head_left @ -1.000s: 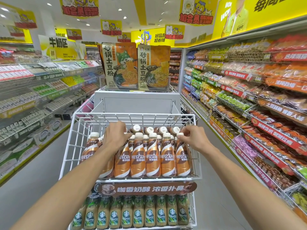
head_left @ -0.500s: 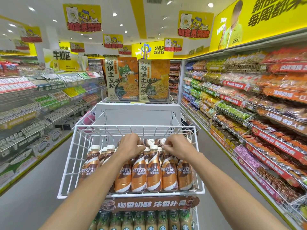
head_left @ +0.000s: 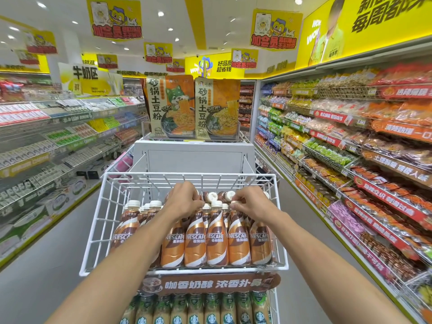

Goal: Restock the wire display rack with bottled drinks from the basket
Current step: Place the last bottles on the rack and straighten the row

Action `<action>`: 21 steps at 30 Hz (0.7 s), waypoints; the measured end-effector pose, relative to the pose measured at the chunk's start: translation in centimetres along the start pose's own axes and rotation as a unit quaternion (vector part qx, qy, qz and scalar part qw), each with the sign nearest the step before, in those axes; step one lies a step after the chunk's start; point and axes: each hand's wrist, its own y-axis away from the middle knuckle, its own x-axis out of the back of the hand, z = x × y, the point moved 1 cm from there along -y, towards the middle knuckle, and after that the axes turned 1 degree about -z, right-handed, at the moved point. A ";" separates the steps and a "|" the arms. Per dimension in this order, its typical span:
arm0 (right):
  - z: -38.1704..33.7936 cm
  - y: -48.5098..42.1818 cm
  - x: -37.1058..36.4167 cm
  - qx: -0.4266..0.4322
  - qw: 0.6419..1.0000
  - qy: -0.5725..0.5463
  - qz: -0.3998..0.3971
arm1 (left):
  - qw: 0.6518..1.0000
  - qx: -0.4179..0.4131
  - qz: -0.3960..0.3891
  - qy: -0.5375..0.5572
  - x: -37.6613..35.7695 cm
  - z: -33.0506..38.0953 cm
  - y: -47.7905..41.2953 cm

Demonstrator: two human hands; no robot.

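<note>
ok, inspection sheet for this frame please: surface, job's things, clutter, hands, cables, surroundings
surface: white wire rack, top tier partly filled, rear left unfilled.
job's things: Nescafe bottles upright in rows, a few lying at the back; basket not in view.
clutter: nothing seen.
grippers: left hand curled over a bottle top; right hand pinches a cap.
cables: nothing seen.
surroundings: Starbucks bottles on the tier below, noodle packs above, stocked shelves either side of the aisle.

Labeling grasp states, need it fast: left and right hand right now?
Left hand: closed, fingers curled round the tops of Nescafe bottles.
Right hand: closed, pinching the cap of a front-row bottle.
</note>
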 end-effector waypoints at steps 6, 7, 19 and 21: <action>-0.2 0.1 0.2 0.011 1.000 -0.004 -0.001 | 1.000 -0.006 -0.021 -0.010 0.4 -0.2 -0.3; -0.1 0.1 0.2 0.011 1.000 -0.007 0.000 | 1.000 -0.007 -0.022 -0.010 0.4 -0.3 -0.3; -1.0 0.7 0.0 0.007 1.000 0.026 0.009 | 0.989 -0.059 0.015 -0.135 0.3 1.3 2.3; -1.5 1.0 0.4 0.010 0.998 0.064 0.020 | 0.981 -0.079 0.020 -0.177 0.6 2.2 3.5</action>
